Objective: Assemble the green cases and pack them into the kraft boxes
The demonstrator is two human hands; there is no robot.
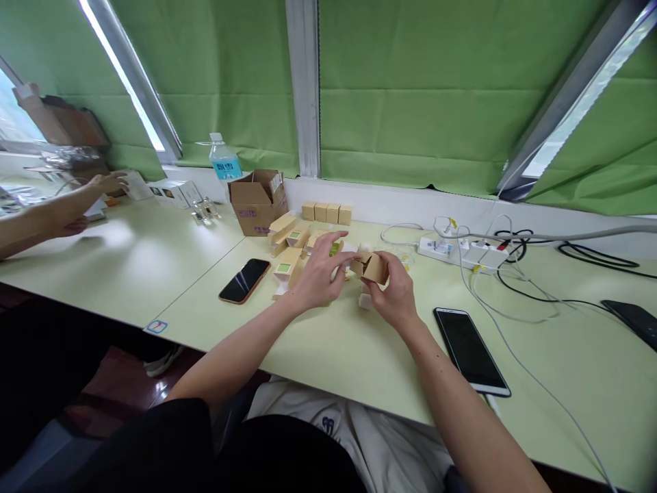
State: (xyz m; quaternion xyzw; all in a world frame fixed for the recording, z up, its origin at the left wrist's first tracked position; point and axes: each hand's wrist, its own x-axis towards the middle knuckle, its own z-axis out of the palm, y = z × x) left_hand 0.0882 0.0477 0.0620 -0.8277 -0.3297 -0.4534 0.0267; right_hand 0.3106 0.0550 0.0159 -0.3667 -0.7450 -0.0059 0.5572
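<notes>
**Small tan carton held in two hands over a pale green table**

Item: small tan carton (374, 266), held just above the table (333, 349), a little beyond the table's middle. Long axis runs roughly left to right, level with the tabletop; the open flap end points left, toward the left hand, and the closed end sits in the right.

Left hand (319, 274): fingers half extended, thumb and fingertips meeting the carton's flap end. A light pinch, not a full wrap.

Right hand (395, 291): curled around the carton's right end from below and behind, fingers closed on it.

Nearby stock: a loose heap of the same tan cartons (290, 253) lying just left of the hands, several showing green labels, flaps open. A row of four closed cartons (326, 212) stands against the wall ledge. An open brown shipping box (256, 202) sits behind the heap, with a water bottle (223, 161) beyond it.

Other items: dark phone in an orange case (245, 280) left of the heap; second phone (471, 350) lying screen up, right of the right wrist; white power strip (456, 252) with cables (513, 294) trailing across the table's right side.

Also present: another person's hand (109, 182) at far left, resting on small white boxes (172, 193).
</notes>
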